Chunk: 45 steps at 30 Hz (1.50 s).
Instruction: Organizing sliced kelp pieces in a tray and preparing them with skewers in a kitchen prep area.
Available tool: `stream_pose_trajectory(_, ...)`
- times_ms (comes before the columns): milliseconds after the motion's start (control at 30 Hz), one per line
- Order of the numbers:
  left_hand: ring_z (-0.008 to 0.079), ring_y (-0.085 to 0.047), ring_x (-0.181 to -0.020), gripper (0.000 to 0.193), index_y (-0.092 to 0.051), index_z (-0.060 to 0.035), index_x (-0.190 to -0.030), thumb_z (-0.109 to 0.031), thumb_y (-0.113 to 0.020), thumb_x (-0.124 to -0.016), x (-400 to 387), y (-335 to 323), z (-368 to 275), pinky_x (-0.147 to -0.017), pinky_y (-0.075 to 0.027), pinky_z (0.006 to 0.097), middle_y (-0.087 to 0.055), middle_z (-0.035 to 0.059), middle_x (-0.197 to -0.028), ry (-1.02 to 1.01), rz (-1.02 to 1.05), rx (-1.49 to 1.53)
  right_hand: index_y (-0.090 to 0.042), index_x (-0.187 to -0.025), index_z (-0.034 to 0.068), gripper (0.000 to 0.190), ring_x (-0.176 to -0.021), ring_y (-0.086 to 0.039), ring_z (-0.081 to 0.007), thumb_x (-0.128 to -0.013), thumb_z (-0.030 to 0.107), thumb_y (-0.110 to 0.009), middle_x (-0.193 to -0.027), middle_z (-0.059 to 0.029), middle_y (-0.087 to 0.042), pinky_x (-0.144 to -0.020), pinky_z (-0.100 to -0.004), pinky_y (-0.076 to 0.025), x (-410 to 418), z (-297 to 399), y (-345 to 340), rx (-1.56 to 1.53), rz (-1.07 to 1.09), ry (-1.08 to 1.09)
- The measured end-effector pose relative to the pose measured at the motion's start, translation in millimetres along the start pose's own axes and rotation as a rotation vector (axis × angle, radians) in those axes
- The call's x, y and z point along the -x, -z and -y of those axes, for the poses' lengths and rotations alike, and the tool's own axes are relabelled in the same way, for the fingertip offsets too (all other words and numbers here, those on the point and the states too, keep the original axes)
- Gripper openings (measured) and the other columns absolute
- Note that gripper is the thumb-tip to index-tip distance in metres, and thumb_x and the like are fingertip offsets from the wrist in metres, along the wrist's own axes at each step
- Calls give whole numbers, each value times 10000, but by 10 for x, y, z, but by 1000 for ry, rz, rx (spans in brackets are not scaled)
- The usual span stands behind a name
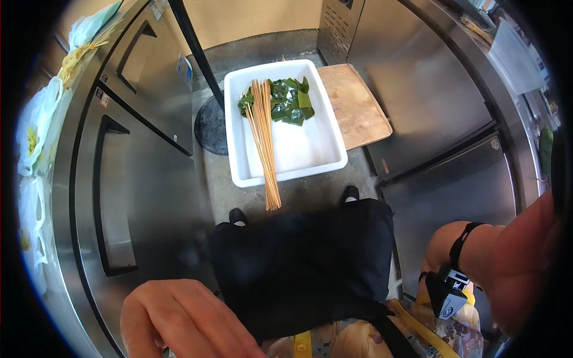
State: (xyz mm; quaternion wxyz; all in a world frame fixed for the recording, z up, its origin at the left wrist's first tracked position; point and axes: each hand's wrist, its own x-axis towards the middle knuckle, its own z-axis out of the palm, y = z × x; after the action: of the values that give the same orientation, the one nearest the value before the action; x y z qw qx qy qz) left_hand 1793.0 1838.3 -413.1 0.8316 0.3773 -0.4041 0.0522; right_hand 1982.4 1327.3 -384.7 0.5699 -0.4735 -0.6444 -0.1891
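Observation:
My left hand [179,315] hangs at the bottom left with curled fingers; its fingertips are hidden, and I see nothing held. At the right rim, my right hand [523,264] is raised close to the camera, blurred and partly cut off, so its fingers are not clear. A black strap with a small camera-like device [450,295] is on the right wrist. Before me a white plastic tray [309,156] holds glossy dark-green kelp-like pieces [291,100]. A banded bundle of bamboo skewers [263,138] lies across the tray, its lower end past the near rim.
A wooden cutting board [353,105] extends from under the tray's right side. Stainless-steel cabinets [156,192] with black handles flank the narrow floor on both sides. A black pole [197,49] rises from a round base. Plastic bags [40,121] lie on the left countertop.

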Motion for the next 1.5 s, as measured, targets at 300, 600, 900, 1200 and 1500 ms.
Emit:
stream_pose_trajectory(300, 227, -618, -936, 661, -474, -163, -1369, -242, -752, -775, -68, -372, -223, -815, -526, 370, -619, 94, -1088, 21, -7, -172, -534, -1162, -1, 330, -717, -471, -80, -864, 131, -585, -937, -49, -561, -676, -206, -413, -907, -1487, -2718, 36, -524, -483)
stream_pose_trajectory(600, 230, -607, -884, 650, -477, -133, -1362, -261, -737, -780, -222, -475, -289, -760, -520, 344, -621, 115, -1051, -40, 23, -141, -537, -1205, 49, 439, -1159, -498, -377, -825, 242, -644, -1242, -225, -511, -977, -424, -405, 1040, -2952, -2720, 829, 38, -1197)
stream_pose_trajectory(900, 214, -612, -802, 622, -493, -132, -1351, -289, -728, -796, -300, 225, -99, -712, -512, 316, -628, 111, -1000, -118, 13, -42, -584, -1057, 3, 280, -867, -632, -397, -903, 235, -552, -895, -252, -645, -746, -434, -496, 1184, -3199, -2793, 635, 67, -1290)
stream_pose_trajectory(1200, 203, -614, -762, 562, -544, -131, -1311, -291, -730, -806, -172, 480, -64, -701, -509, 312, -645, 101, -942, -137, -162, -65, -510, -1213, 7, 397, -985, -557, -397, -858, 162, -598, -1094, -237, -573, -849, -444, -465, 704, -3106, -2939, 1016, 167, -960)
stream_pose_trajectory(1500, 200, -619, -760, 545, -544, -123, -1311, -272, -713, -815, -121, 615, -27, -700, -511, 311, -651, 102, -944, -186, -196, -82, -305, -1398, -11, 738, -887, -587, -264, -811, 177, -711, -1142, -206, -544, -814, -358, -485, 445, -3162, -3781, 208, 309, -1249)
